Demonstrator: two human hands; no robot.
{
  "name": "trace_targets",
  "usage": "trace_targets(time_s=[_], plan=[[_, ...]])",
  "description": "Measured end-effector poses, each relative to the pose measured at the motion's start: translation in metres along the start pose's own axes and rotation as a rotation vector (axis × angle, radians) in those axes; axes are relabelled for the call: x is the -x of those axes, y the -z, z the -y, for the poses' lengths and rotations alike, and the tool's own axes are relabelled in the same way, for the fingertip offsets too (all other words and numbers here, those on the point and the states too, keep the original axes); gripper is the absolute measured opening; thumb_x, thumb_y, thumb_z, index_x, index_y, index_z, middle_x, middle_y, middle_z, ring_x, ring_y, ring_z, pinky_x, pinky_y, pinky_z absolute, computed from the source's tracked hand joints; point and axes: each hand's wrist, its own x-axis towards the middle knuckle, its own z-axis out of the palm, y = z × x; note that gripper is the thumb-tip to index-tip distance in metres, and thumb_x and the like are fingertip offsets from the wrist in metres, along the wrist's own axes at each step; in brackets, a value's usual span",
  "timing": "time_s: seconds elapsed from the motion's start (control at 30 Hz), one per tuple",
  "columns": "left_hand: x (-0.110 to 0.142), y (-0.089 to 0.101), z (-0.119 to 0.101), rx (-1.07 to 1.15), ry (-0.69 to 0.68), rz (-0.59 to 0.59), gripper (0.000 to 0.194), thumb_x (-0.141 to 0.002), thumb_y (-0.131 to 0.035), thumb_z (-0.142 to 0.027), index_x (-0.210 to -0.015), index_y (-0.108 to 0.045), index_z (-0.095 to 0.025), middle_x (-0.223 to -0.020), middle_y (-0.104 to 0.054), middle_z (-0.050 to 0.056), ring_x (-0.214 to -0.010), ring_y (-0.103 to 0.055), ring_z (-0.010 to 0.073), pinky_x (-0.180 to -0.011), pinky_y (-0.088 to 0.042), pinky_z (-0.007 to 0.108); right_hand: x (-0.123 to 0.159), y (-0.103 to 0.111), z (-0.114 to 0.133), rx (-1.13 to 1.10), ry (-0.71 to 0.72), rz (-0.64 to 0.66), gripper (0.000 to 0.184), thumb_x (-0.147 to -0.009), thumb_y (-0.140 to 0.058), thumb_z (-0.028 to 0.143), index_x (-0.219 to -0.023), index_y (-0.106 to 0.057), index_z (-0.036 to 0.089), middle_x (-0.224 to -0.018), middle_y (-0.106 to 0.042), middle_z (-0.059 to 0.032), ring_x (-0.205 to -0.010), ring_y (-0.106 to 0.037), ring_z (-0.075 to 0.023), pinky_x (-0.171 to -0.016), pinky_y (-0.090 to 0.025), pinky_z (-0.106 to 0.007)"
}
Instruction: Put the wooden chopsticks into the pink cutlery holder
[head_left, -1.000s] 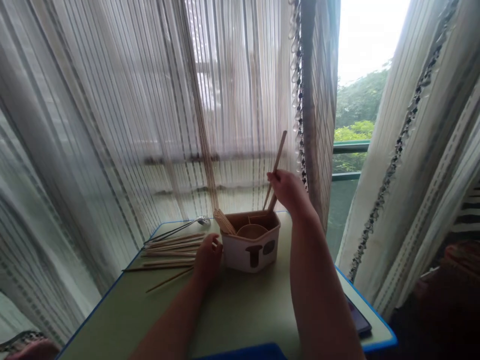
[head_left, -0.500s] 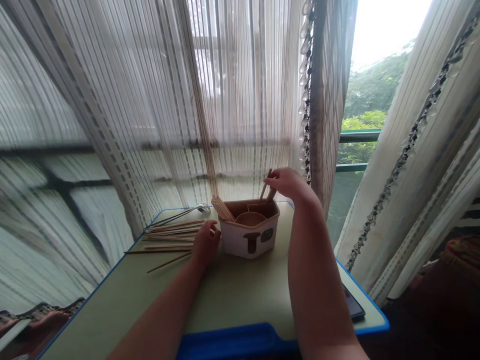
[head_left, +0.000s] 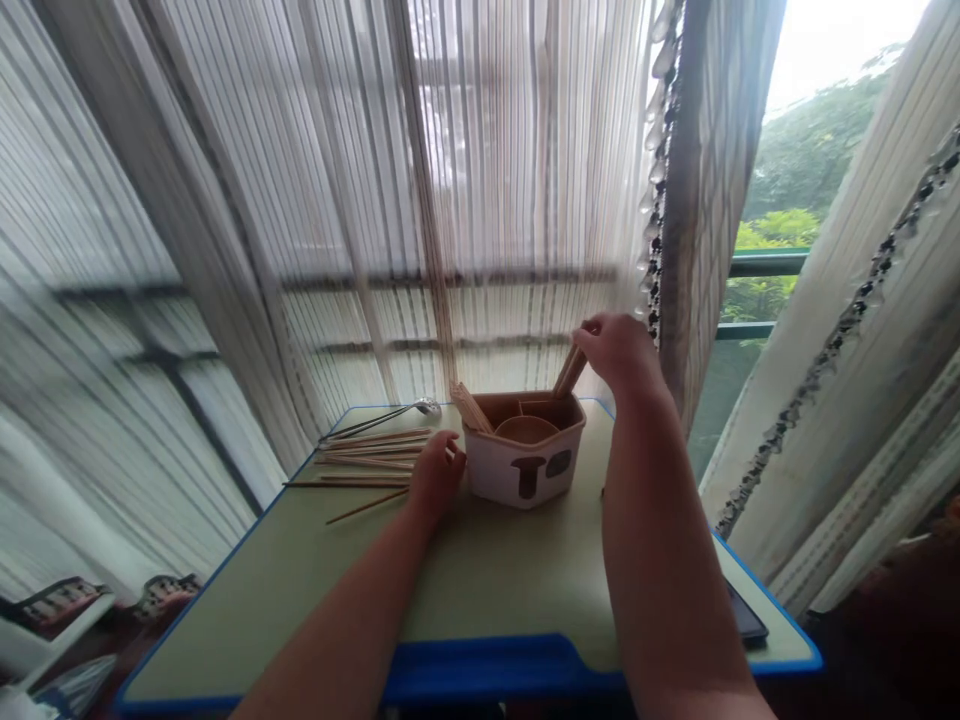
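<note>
A white utensil holder (head_left: 525, 455) with brown inner compartments stands on the green table (head_left: 480, 590). My right hand (head_left: 619, 352) is above its far right corner, fingers closed on wooden chopsticks (head_left: 570, 372) that stand slanted in the back compartment. My left hand (head_left: 435, 475) rests on the table against the holder's left side, fingers curled; what they touch is hidden. More chopsticks (head_left: 471, 408) lean in the holder's left compartment.
Several loose wooden chopsticks (head_left: 367, 465) and metal spoons (head_left: 382, 418) lie on the table to the left. A dark phone (head_left: 746, 620) lies at the right edge. Sheer striped curtains (head_left: 375, 200) hang close behind the table. The table has a blue rim (head_left: 480, 670).
My right hand has lowered the chopsticks into the holder's back compartment; they stuck up high a second ago. The view has shifted, and my left hand has stayed beside the holder.
</note>
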Motion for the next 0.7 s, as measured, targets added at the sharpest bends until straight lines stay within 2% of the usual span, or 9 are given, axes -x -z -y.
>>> trace_targets(time_s=[0.1,0.23,0.3,0.37,0.5,0.53,0.6,0.67,0.7], plan=[[0.000,0.000,0.002,-0.012,-0.010,0.002,0.022,-0.076,-0.046,-0.019,-0.096,-0.052,-0.019,-0.076,-0.057,-0.001,-0.059,-0.052,0.0102,-0.059,-0.041,0.023,0.000,-0.003,0.001,0.031,-0.023,0.021,0.027,-0.071,-0.056,0.034,-0.088,-0.066,0.016,-0.083,-0.066,-0.0105,-0.079,-0.060,-0.0225,-0.070,-0.043,-0.033],[-0.005,-0.001,0.008,-0.052,-0.004,-0.013,0.024,-0.076,-0.046,-0.018,-0.098,-0.053,-0.019,-0.079,-0.059,0.000,-0.062,-0.053,0.0112,-0.064,-0.042,0.025,0.001,-0.004,0.008,-0.002,-0.025,-0.056,0.044,-0.068,-0.061,0.037,-0.106,-0.058,0.015,-0.088,-0.064,-0.0118,-0.079,-0.058,-0.0235,-0.068,-0.044,-0.034],[-0.011,0.002,0.008,-0.106,0.003,-0.024,0.025,-0.076,-0.046,-0.018,-0.100,-0.053,-0.018,-0.084,-0.059,0.003,-0.068,-0.055,0.0133,-0.067,-0.043,0.026,0.001,0.000,0.016,-0.028,0.015,-0.038,0.046,-0.070,-0.059,0.041,-0.107,-0.057,0.015,-0.085,-0.064,-0.0107,-0.076,-0.058,-0.0229,-0.066,-0.043,-0.034],[-0.018,0.010,0.008,-0.206,-0.011,-0.038,0.028,-0.075,-0.048,-0.019,-0.102,-0.054,-0.017,-0.092,-0.060,0.006,-0.078,-0.056,0.0167,-0.072,-0.044,0.029,0.003,0.005,0.028,-0.047,0.097,0.027,0.040,-0.072,-0.056,0.044,-0.102,-0.060,0.017,-0.078,-0.064,-0.0084,-0.072,-0.058,-0.0214,-0.064,-0.043,-0.032],[-0.030,0.048,0.015,-0.495,0.018,-0.071,0.027,-0.074,-0.052,-0.026,-0.098,-0.058,-0.016,-0.098,-0.058,0.012,-0.094,-0.054,0.0254,-0.083,-0.042,0.037,0.022,0.006,0.068,-0.024,0.387,0.284,0.028,-0.075,-0.055,0.042,-0.086,-0.065,0.018,-0.072,-0.064,-0.0064,-0.064,-0.056,-0.0170,-0.058,-0.041,-0.028],[-0.030,0.060,0.021,-0.535,0.056,-0.058,0.025,-0.075,-0.052,-0.027,-0.096,-0.058,-0.016,-0.096,-0.059,0.012,-0.092,-0.054,0.0259,-0.082,-0.042,0.038,0.032,0.004,0.080,-0.006,0.471,0.380,0.026,-0.075,-0.055,0.040,-0.084,-0.066,0.018,-0.072,-0.064,-0.0060,-0.062,-0.056,-0.0158,-0.057,-0.040,-0.027],[-0.024,0.084,0.037,-0.567,0.028,0.001,0.023,-0.075,-0.052,-0.028,-0.094,-0.059,-0.018,-0.094,-0.060,0.010,-0.091,-0.055,0.0250,-0.082,-0.043,0.037,0.055,-0.003,0.105,0.037,0.625,0.602,0.022,-0.075,-0.055,0.034,-0.083,-0.068,0.019,-0.071,-0.065,-0.0052,-0.058,-0.056,-0.0136,-0.055,-0.040,-0.025],[-0.012,0.103,0.058,-0.559,-0.011,-0.065,0.022,-0.076,-0.050,-0.026,-0.094,-0.059,-0.018,-0.096,-0.060,0.010,-0.093,-0.054,0.0240,-0.086,-0.042,0.037,0.083,-0.015,0.126,0.105,0.712,0.855,0.023,-0.076,-0.053,0.029,-0.088,-0.068,0.016,-0.065,-0.065,-0.0052,-0.051,-0.055,-0.0121,-0.052,-0.041,-0.024],[-0.005,0.110,0.068,-0.533,-0.018,-0.109,0.023,-0.076,-0.049,-0.024,-0.096,-0.058,-0.017,-0.097,-0.060,0.010,-0.094,-0.054,0.0234,-0.087,-0.042,0.037,0.096,-0.023,0.135,0.156,0.711,0.952,0.024,-0.077,-0.052,0.028,-0.090,-0.068,0.014,-0.063,-0.064,-0.0057,-0.049,-0.055,-0.0123,-0.051,-0.042,-0.025]])
